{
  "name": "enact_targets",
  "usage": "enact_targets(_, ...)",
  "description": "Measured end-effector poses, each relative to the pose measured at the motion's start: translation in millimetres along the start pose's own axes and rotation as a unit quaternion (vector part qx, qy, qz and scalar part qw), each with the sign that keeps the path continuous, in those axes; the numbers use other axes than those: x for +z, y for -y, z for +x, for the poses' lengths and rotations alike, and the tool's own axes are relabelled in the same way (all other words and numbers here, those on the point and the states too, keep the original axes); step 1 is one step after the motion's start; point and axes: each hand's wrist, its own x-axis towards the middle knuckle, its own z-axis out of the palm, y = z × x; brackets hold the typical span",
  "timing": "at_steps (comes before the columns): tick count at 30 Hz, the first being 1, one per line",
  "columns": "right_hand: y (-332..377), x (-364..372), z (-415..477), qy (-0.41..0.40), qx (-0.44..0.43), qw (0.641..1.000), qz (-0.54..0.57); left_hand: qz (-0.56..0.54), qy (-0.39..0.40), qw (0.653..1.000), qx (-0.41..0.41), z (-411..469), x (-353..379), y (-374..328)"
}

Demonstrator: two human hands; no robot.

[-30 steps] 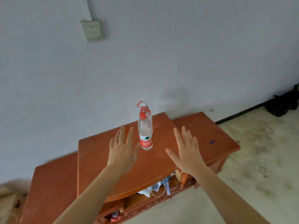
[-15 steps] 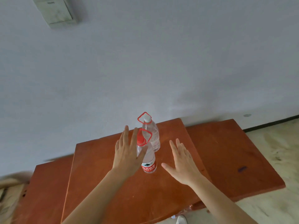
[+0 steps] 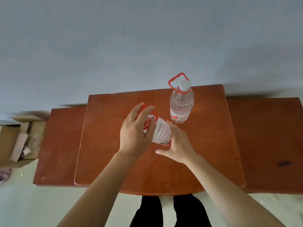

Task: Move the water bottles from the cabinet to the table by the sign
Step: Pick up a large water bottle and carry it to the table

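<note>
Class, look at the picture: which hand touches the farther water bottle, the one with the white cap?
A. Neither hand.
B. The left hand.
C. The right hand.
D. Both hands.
A: the farther water bottle stands untouched at the back of the cabinet, while the left hand grips the top of the nearer water bottle and the right hand rests against its side.

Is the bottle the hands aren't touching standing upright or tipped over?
Upright. The far bottle stands on its base on the cabinet top, with its white cap uppermost.
</note>
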Motion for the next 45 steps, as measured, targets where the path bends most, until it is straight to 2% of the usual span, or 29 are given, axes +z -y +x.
enact_targets(2, 13.4, 17.0, 17.8, -0.009, -0.026, 0.999, -0.02, -0.071, -0.03, 0.991, -0.109, -3.5, -10.8, 33.0)
enact_targets(3, 20.3, 24.3, 24.5, -0.012, -0.04, 0.999, -0.027, -0.111, -0.05, 0.975, -0.184, -6.9, -16.2, 48.9)
enact_targets(5, 33.1, 42.1, 39.4, -0.019, -0.059, 0.997, -0.048, -0.195, -0.082, 0.921, -0.327, -13.6, -24.4, 85.8)
enact_targets(6, 39.5, 51.9, 46.5, -0.016, -0.065, 0.995, -0.073, -0.219, -0.092, 0.896, -0.376, -19.4, -25.8, 106.5)
enact_targets(8, 48.6, 68.0, 54.9, -0.011, -0.078, 0.988, -0.131, -0.233, -0.091, 0.868, -0.428, -34.3, -24.0, 141.0)
enact_targets(10, 51.5, 84.5, 58.0, -0.013, -0.1, 0.977, -0.186, -0.232, -0.056, 0.848, -0.473, -49.6, -13.2, 169.7)
enact_targets(13, 55.1, 103.9, 53.5, -0.019, -0.127, 0.959, -0.251, -0.16, 0.107, 0.809, -0.556, -70.2, 10.4, 192.4)
enact_targets(14, 56.6, 111.4, 52.3, -0.022, -0.133, 0.953, -0.27, -0.109, 0.154, 0.81, -0.556, -78.2, 17.2, 197.1)
enact_targets(15, 58.2, 119.6, 50.6, -0.028, -0.133, 0.951, -0.277, -0.056, 0.174, 0.825, -0.535, -87.5, 22.1, 200.8)
enact_targets(18, 61.1, 128.7, 43.6, -0.056, -0.114, 0.956, -0.266, 0.06, 0.116, 0.912, -0.388, -107.0, 31.5, 209.8)
enact_targets(20, 62.3, 128.1, 46.4, -0.057, -0.109, 0.955, -0.271, 0.113, 0.094, 0.952, -0.269, -109.2, 36.5, 221.1)
enact_targets(22, 64.4, 122.0, 54.4, -0.028, -0.103, 0.953, -0.285, 0.13, 0.127, 0.967, -0.18, -103.7, 44.0, 230.4)
enact_targets(23, 65.8, 118.0, 60.0, -0.006, -0.097, 0.95, -0.297, 0.121, 0.145, 0.968, -0.164, -99.6, 48.5, 235.0)
enact_targets(27, 72.0, 105.1, 87.3, 0.051, -0.077, 0.937, -0.337, 0.119, 0.077, 0.98, -0.14, -84.6, 63.9, 251.2)
enact_targets(29, 74.0, 105.5, 95.9, 0.058, -0.07, 0.934, -0.346, 0.136, 0.075, 0.978, -0.142, -83.3, 69.6, 253.1)
enact_targets(34, 69.8, 114.6, 75.8, -0.01, -0.095, 0.931, -0.354, 0.133, 0.059, 0.981, -0.128, -101.0, 68.9, 246.8)
enact_targets(37, 66.9, 119.0, 63.1, -0.014, -0.114, 0.933, -0.342, 0.13, 0.084, 0.977, -0.146, -118.1, 65.6, 237.2)
enact_targets(45, 39.7, 103.7, -36.9, 0.093, -0.163, 0.924, -0.334, 0.114, 0.179, 0.939, -0.271, -223.1, 60.3, 143.1)
